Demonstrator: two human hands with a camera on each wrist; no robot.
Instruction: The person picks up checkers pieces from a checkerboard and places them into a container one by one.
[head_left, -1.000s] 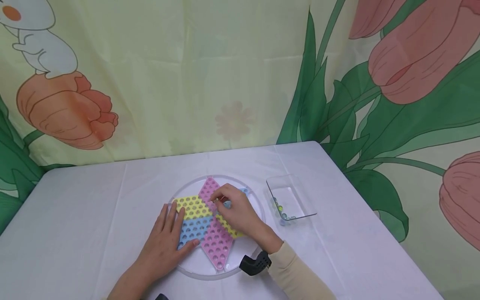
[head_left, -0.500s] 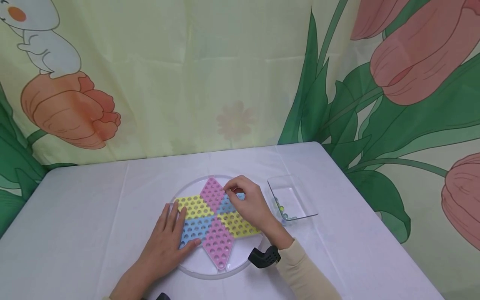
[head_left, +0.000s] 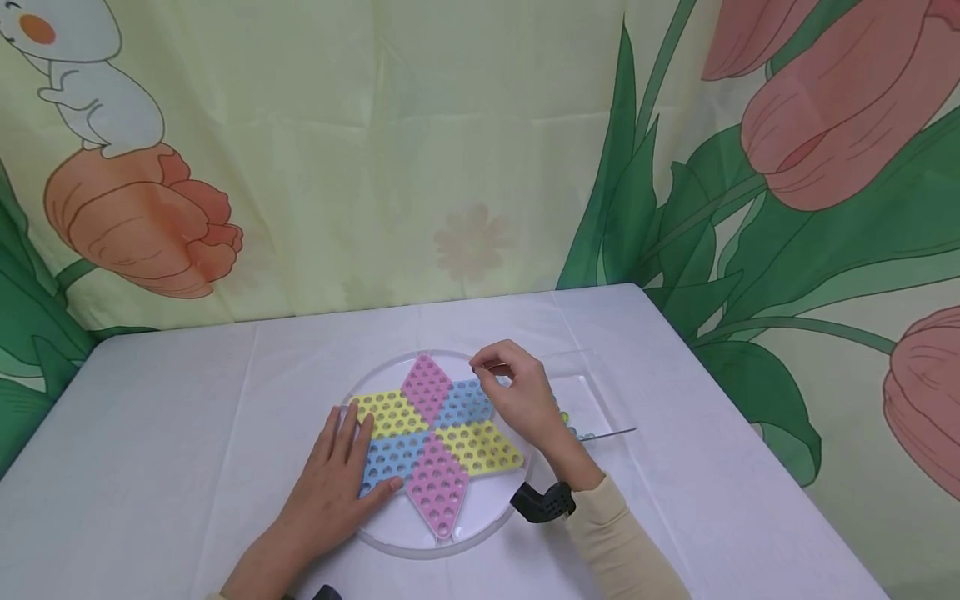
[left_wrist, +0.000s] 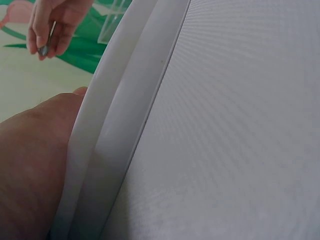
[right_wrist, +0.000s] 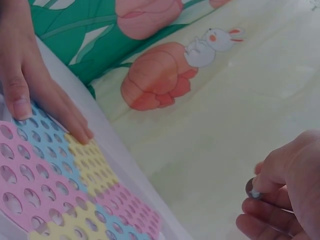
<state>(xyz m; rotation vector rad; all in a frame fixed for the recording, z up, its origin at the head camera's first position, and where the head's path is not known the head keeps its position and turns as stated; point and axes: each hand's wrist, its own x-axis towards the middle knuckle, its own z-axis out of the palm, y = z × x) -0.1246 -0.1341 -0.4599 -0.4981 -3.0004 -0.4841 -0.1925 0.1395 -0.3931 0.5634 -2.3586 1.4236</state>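
Note:
In the head view, a round white Chinese checkers board (head_left: 480,447) carries a star of pink, yellow and blue sections full of holes. My left hand (head_left: 330,487) lies over its left side, fingers stretched out and thumb on the blue section. Above the board's upper right edge, my right hand (head_left: 517,396) pinches a small glassy marble (right_wrist: 254,188) between thumb and fingertips. That marble also shows in the left wrist view, below the pinching fingers. To the right stands a clear box (head_left: 588,396), partly hidden behind the right hand, with several marbles (head_left: 565,417) inside.
A white cloth covers the table (head_left: 172,417). Behind it hangs a curtain (head_left: 337,167) printed with tulips and a rabbit. Each wrist wears a black device; the right one (head_left: 543,502) is near the board's lower right rim.
My right hand has moved right and slightly up, from over the star's middle toward the clear box. It uncovers the right blue and yellow sections. The left hand stays put.

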